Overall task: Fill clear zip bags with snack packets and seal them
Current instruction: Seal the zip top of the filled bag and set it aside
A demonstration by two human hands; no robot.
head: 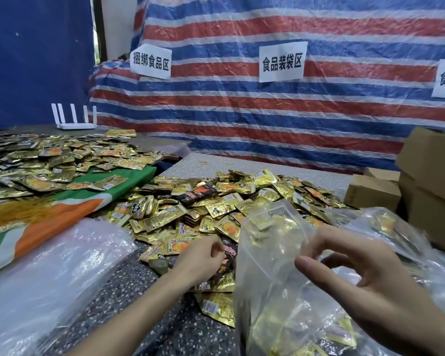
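Observation:
A clear zip bag [265,255] stands upright in front of me with several gold snack packets inside. My right hand [357,276] pinches its open upper rim between the thumb and fingers. My left hand [203,255] hovers just left of the bag with its fingers curled over the near edge of the packet pile [216,201]; no packet shows in its grip. The pile is mostly gold packets with a few black ones mixed in, spread over the speckled table [129,291].
More clear plastic bags lie at the lower left [49,273] and at the right [396,227]. A second heap of gold packets [49,160] covers a green and orange cloth on the left. Cardboard boxes [427,176] stack at the right. A white router [75,119] stands behind.

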